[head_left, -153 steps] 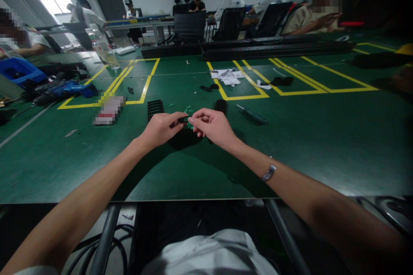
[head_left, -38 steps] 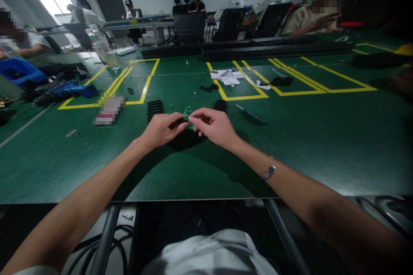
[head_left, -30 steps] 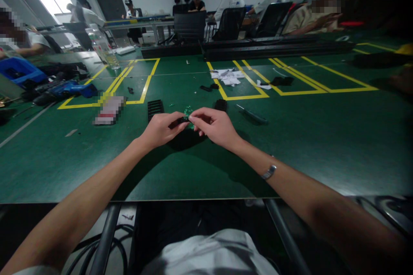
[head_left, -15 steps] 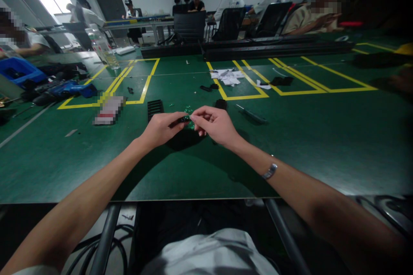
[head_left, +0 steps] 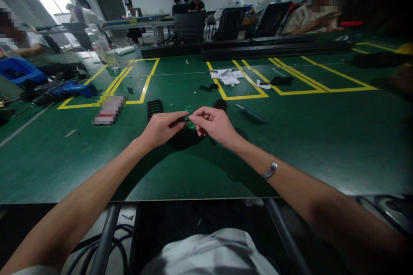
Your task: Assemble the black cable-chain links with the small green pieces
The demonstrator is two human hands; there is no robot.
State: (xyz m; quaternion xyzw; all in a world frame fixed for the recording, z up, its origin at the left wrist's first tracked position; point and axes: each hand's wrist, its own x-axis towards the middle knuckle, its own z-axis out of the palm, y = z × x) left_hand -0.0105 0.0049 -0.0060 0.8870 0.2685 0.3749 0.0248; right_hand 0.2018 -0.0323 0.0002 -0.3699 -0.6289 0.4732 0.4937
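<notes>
Two hands meet low over the bench (head_left: 200, 176). Left hand (head_left: 161, 129) has thumb and forefinger closed on one end of a small black part (head_left: 183, 119). Fingertips cover most of it, so its shape is hard to make out. Long axis runs left-right, hand to hand, roughly level. Looks dark, thin and short. Green bits (head_left: 189, 113) just beyond it are blurred. Right hand (head_left: 214, 125) pinches the other end. Screwdriver (head_left: 253, 115) lies right of that hand.
</notes>
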